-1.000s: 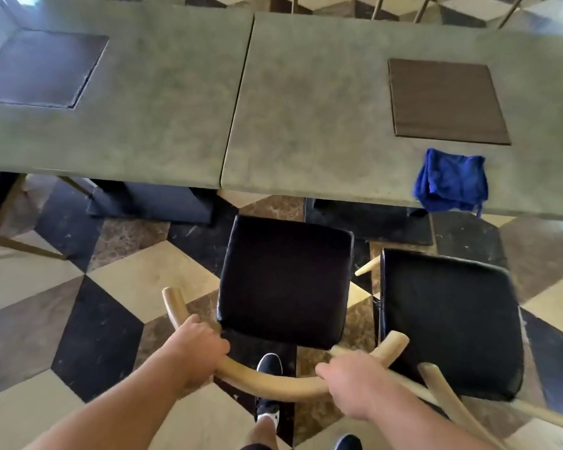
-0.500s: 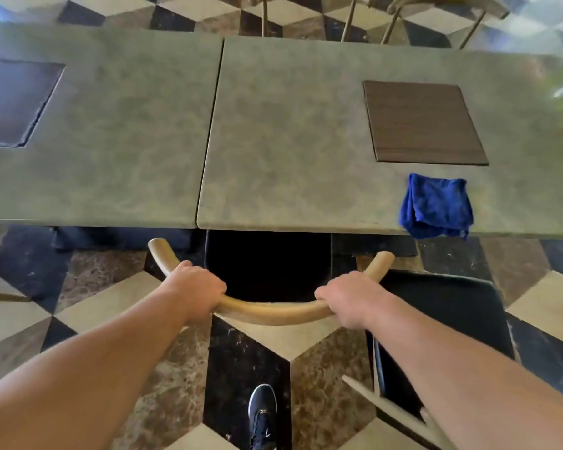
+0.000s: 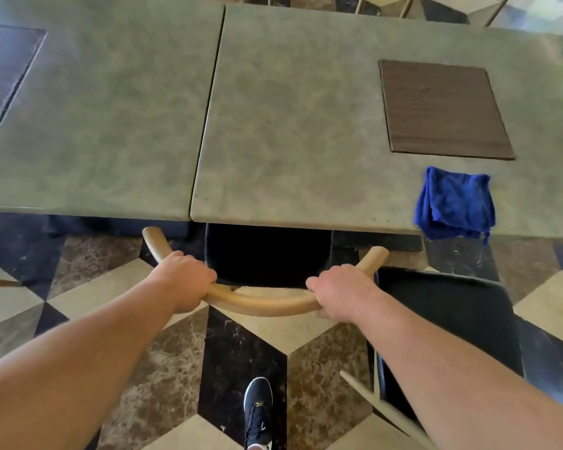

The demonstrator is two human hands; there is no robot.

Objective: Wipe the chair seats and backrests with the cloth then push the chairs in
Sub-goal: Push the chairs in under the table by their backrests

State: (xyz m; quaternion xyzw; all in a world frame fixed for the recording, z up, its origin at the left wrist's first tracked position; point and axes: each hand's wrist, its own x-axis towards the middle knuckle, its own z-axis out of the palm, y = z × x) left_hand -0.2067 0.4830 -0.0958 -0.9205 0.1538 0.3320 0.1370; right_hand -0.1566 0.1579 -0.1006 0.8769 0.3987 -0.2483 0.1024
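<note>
Both hands grip the curved wooden backrest (image 3: 264, 305) of a chair. My left hand (image 3: 184, 279) holds its left side, my right hand (image 3: 342, 292) its right side. The chair's black seat (image 3: 267, 258) is mostly hidden under the green table (image 3: 290, 134). A folded blue cloth (image 3: 455, 203) lies on the table's near edge at the right, apart from both hands. A second chair with a black seat (image 3: 449, 323) stands out from the table at the right, partly hidden by my right forearm.
A brown placemat (image 3: 442, 108) lies on the right table top, a dark one (image 3: 7, 69) on the left table. More chair legs show beyond the far edge. My shoe (image 3: 257, 414) rests on the patterned tile floor (image 3: 95, 287).
The chair has slid forward under the table with both hands on its backrest; a second ago its whole seat was in the open. The cloth stayed put.
</note>
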